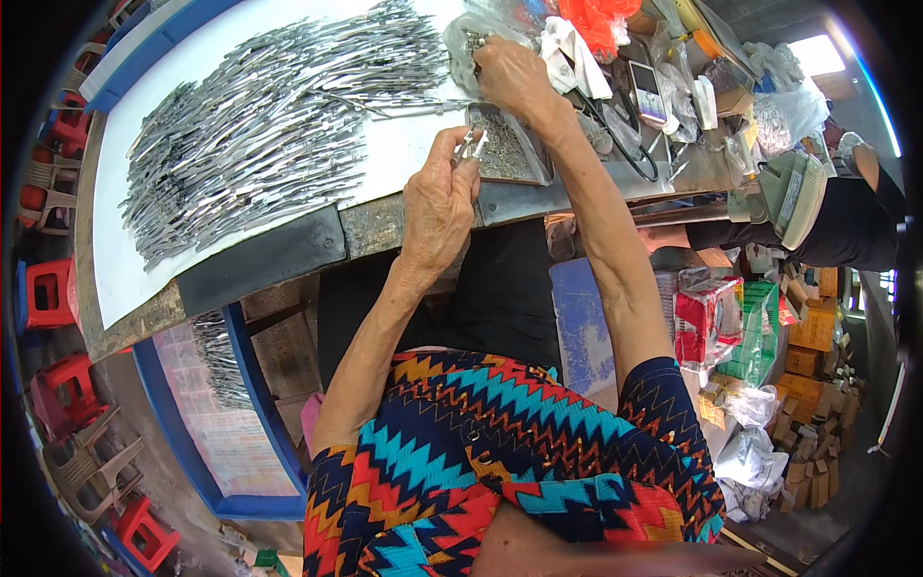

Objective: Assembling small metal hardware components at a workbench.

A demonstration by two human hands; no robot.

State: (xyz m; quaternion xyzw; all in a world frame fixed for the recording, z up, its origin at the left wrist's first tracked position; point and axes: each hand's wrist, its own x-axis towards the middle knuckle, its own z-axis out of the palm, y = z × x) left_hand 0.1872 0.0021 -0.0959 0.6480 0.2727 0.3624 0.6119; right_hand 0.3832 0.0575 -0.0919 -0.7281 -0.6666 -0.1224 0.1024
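My left hand is closed in a pinch around small silvery metal pieces, whose ends stick out past the thumb and fingertips. Their exact kind is too small to tell. My right hand reaches over a clear plastic bag of tiny metal parts, fingers bent down into its opening; what they grip is hidden. Between the hands lies a shallow tray of small metal bits. Left of both hands, a wide heap of long thin metal strips covers a white sheet. A few strips point toward my left hand.
A blue rail borders the sheet at the far left. White cloth, a red plastic bag and a device with a screen crowd the right. Below the table stands a blue-framed tray. Another person sits at right.
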